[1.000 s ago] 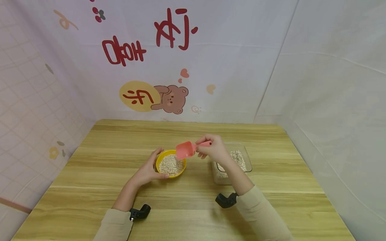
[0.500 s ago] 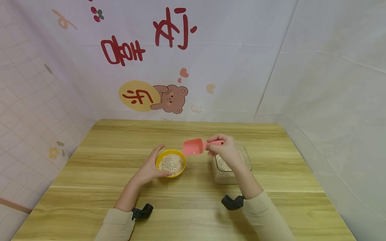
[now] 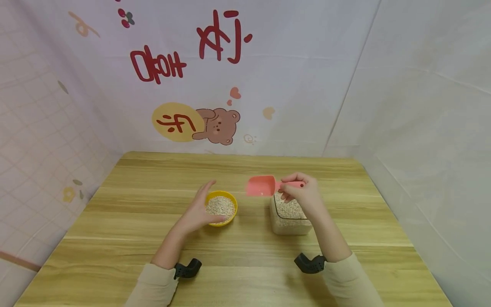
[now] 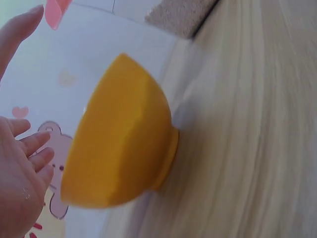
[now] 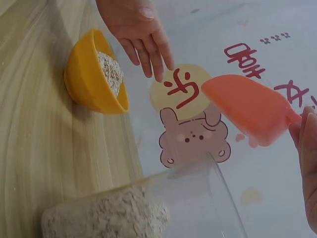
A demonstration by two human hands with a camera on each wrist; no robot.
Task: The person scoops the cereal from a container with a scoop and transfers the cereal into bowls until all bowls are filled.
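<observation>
A pink scoop point(image 3: 261, 186) is pinched by its handle in my right hand point(image 3: 303, 194), above the clear container; only a few flakes show in it. The clear container point(image 3: 291, 228) of oats stands below, partly hidden by that hand. My left hand point(image 3: 197, 213) hovers with spread fingers at the left of the yellow bowl point(image 3: 235, 213), which holds oat flakes point(image 3: 220, 207). In the left wrist view, the fingers point(image 4: 37, 148) stand apart from the bowl's side point(image 4: 119, 139). From the right wrist, the scoop point(image 5: 247, 106) appears raised over the container's rim.
The wooden table point(image 3: 238, 277) carries the bowl and container, with a gap between them. A printed cloth wall point(image 3: 299, 85) rises behind the table, and another white cloth point(image 3: 429, 128) stands along the right. Black wrist mounts point(image 3: 188, 268) jut from both sleeves.
My right hand has carried the scoop rightward from above the bowl to above the container. My left hand has let go of the bowl and lifted away, fingers spreading.
</observation>
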